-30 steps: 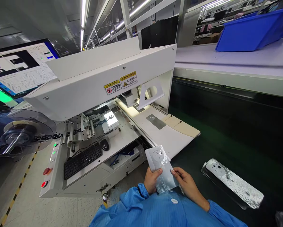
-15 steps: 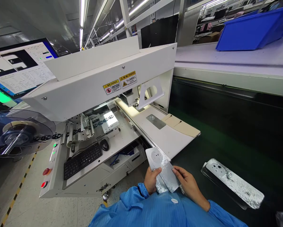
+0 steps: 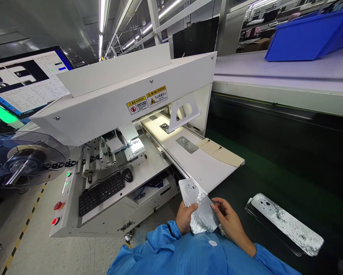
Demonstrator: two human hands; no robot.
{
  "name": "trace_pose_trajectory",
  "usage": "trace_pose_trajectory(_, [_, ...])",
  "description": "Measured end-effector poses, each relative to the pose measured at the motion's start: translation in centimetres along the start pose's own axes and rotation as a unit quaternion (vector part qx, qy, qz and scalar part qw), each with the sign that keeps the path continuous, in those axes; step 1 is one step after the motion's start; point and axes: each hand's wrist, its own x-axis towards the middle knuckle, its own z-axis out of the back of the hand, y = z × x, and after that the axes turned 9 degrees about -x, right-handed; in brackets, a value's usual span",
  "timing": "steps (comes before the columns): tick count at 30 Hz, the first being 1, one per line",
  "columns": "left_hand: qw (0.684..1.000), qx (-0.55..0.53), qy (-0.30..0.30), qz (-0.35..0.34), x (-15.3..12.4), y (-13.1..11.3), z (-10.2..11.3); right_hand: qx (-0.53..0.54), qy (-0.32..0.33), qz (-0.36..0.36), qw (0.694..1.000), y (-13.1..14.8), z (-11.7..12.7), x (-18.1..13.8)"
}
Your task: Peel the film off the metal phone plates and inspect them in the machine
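Low in front of my body, silvery phone back covers (image 3: 198, 202) overlap one another, with a round camera area at the upper left end. My left hand (image 3: 185, 217) is closed on their left edge, thumb on top. At the right edge, my right hand (image 3: 227, 219) pinches the upper cover between thumb and fingers; its other fingers curl above. To the right, on the dark belt surface (image 3: 234, 252), lies a stack of similar phone back covers (image 3: 286, 221) with shiny, rippled faces.
A white machine (image 3: 131, 91) stands ahead. Its white conveyor (image 3: 200, 168) carries a grey panel (image 3: 186, 144); a panel with a black camera ring (image 3: 164, 126) lies farther in. A keyboard (image 3: 101, 194) and mouse (image 3: 127, 174) lie left. A blue bin (image 3: 306, 38) sits on the shelf.
The machine's inner head has moved left, off the conveyor and over the label strip. My right fingers have lifted and curled slightly, while my left hand keeps its hold. The view has shifted slightly.
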Motion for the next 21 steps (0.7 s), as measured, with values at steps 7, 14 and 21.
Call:
trace_pose_trajectory(7, [1.000, -0.010, 0.007, -0.008, 0.2, 0.4, 0.4, -0.035, -0.002, 0.039, 0.999, -0.4, 0.0, 0.0])
trace_pose_trajectory(14, [1.000, -0.025, 0.007, -0.011, 0.3, 0.4, 0.4, -0.112, -0.012, 0.144, 0.983, -1.1, -0.4, -0.2])
trace_pose_trajectory(21, [0.998, -0.056, 0.024, 0.004, 0.4, 0.5, 0.8, -0.180, 0.054, 0.182, 0.965, -1.5, -0.7, -0.5])
